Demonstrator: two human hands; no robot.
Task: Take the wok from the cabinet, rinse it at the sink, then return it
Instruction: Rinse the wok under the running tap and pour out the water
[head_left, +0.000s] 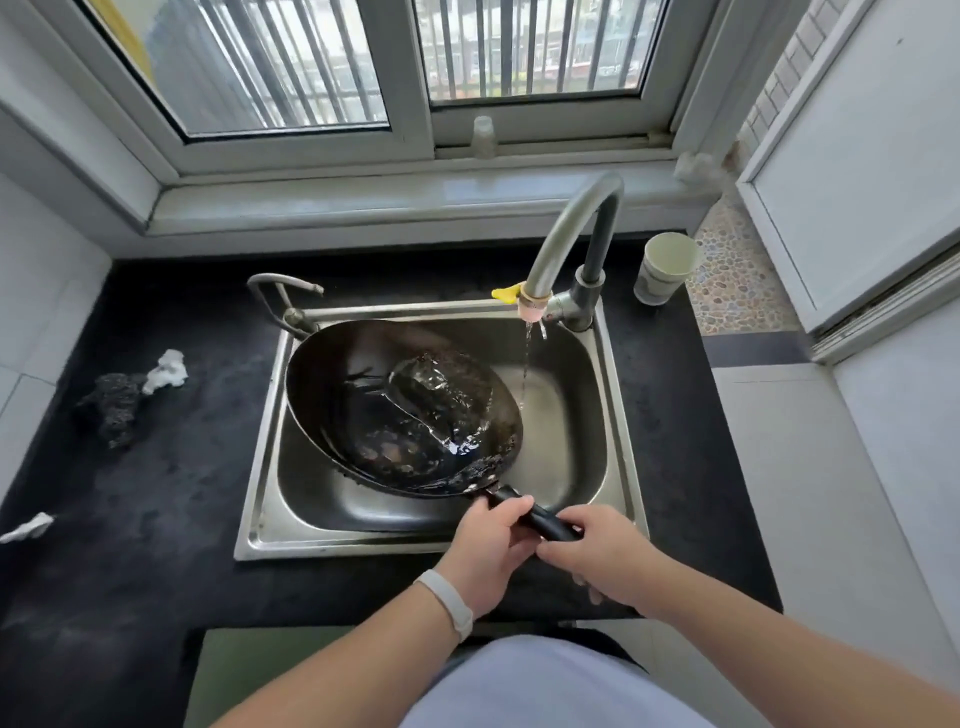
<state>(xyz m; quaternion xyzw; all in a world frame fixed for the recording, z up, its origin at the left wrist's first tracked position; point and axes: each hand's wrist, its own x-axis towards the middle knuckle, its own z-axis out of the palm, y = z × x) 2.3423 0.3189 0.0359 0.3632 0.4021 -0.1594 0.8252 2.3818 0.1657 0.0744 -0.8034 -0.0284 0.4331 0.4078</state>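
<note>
mid-rinse, left hand (485, 545) and right hand (597, 558) both grasp the handle of the wok (400, 405) over the sink (618, 415); tipping the water out likely comes next.

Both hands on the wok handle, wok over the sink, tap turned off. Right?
Not quite: the tap is running. The head view shows a thin stream falling from its spout into the sink, just right of the wok. The rest holds: left hand and right hand both grip the handle.
</note>
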